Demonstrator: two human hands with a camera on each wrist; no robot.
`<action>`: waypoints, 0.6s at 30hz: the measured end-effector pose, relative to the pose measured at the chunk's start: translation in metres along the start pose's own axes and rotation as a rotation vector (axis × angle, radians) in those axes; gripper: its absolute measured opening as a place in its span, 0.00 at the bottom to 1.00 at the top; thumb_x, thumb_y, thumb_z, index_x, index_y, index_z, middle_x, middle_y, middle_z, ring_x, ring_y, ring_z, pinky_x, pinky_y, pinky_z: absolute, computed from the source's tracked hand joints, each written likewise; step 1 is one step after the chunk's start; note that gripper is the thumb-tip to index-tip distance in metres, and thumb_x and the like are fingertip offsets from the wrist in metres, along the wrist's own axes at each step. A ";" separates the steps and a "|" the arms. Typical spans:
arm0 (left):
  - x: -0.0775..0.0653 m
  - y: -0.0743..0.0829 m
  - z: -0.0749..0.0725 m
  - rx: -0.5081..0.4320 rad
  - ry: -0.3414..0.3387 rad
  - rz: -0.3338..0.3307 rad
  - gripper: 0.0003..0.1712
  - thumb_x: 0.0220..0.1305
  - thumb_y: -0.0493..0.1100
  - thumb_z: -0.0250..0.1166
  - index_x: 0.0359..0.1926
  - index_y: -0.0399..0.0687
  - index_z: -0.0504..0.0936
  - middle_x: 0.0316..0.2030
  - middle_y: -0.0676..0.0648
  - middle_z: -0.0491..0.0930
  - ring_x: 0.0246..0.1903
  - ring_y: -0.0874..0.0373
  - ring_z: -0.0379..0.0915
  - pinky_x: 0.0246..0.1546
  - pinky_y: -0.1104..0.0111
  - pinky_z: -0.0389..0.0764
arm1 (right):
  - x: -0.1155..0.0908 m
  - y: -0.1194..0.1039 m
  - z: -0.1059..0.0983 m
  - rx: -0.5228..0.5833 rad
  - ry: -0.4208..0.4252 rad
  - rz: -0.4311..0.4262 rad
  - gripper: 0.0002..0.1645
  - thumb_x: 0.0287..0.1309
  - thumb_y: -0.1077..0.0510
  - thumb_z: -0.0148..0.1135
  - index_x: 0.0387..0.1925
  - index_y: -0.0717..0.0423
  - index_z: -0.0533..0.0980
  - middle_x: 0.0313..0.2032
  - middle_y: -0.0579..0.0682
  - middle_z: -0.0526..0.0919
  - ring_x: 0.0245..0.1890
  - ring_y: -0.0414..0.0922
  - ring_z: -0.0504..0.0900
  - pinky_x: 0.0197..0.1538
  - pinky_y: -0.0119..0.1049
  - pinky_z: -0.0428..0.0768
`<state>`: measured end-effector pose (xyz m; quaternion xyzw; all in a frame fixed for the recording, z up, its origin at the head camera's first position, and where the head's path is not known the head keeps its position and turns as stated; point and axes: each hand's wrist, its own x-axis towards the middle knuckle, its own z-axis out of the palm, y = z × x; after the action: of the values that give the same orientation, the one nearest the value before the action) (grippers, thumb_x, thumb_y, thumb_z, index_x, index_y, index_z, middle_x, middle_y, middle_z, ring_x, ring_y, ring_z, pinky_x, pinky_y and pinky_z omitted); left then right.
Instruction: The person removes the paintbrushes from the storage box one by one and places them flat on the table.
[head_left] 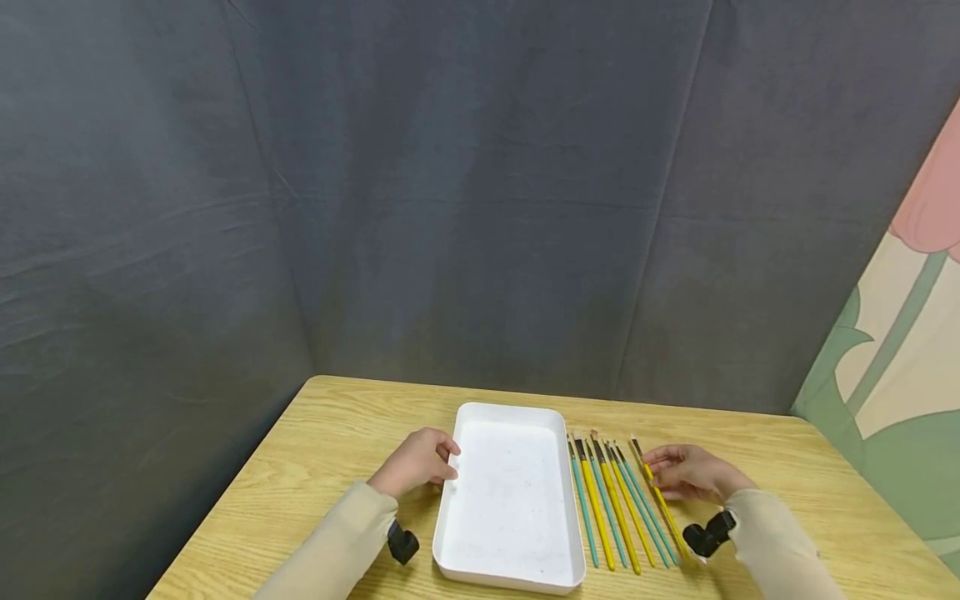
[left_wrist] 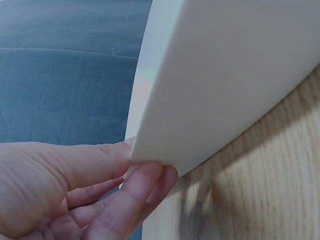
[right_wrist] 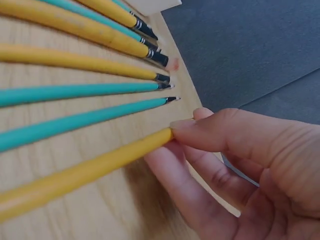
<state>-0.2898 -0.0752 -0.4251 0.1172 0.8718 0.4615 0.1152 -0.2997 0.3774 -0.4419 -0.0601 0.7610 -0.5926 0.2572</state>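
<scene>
A white rectangular tray (head_left: 512, 500) lies on the table, its inside bare apart from small specks. My left hand (head_left: 420, 460) pinches the tray's left rim; in the left wrist view, thumb and fingertips (left_wrist: 145, 175) meet at the tray wall (left_wrist: 215, 85). To the tray's right, several paintbrushes (head_left: 607, 500) with yellow and teal handles lie side by side, bristles away from me. My right hand (head_left: 693, 472) pinches a yellow-handled paintbrush (head_left: 663, 510) at the right end of the row. In the right wrist view that brush's handle (right_wrist: 95, 167) slants between thumb and fingers; its bristles are hidden there.
The wooden table (head_left: 360, 417) has its far edge against a dark grey curtain (head_left: 480, 208). Another grey cloth side hangs along the left. A painted flower panel (head_left: 900, 358) stands at the right. Both sleeves carry black wrist cameras (head_left: 402, 542).
</scene>
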 end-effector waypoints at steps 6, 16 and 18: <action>0.000 0.000 0.001 0.000 -0.001 -0.002 0.16 0.51 0.27 0.70 0.43 0.32 0.80 0.33 0.42 0.74 0.24 0.58 0.72 0.28 0.67 0.81 | 0.000 0.002 0.002 -0.054 0.046 0.023 0.25 0.55 0.73 0.59 0.56 0.74 0.67 0.38 0.49 0.77 0.32 0.40 0.80 0.37 0.36 0.84; -0.001 0.000 0.000 0.008 0.004 0.008 0.16 0.51 0.27 0.70 0.43 0.32 0.80 0.32 0.43 0.74 0.24 0.58 0.72 0.27 0.68 0.81 | 0.002 0.002 0.009 -0.076 0.073 0.013 0.24 0.53 0.72 0.62 0.53 0.72 0.70 0.36 0.50 0.76 0.31 0.39 0.81 0.35 0.35 0.84; -0.001 0.000 0.000 0.010 0.003 0.007 0.16 0.51 0.27 0.70 0.43 0.32 0.80 0.31 0.43 0.74 0.24 0.58 0.72 0.27 0.68 0.81 | 0.002 0.002 0.010 -0.082 0.069 0.003 0.24 0.52 0.71 0.63 0.52 0.73 0.70 0.35 0.49 0.76 0.31 0.39 0.82 0.34 0.34 0.83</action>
<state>-0.2893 -0.0754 -0.4249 0.1201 0.8738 0.4579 0.1115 -0.2962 0.3686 -0.4458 -0.0491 0.7933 -0.5621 0.2288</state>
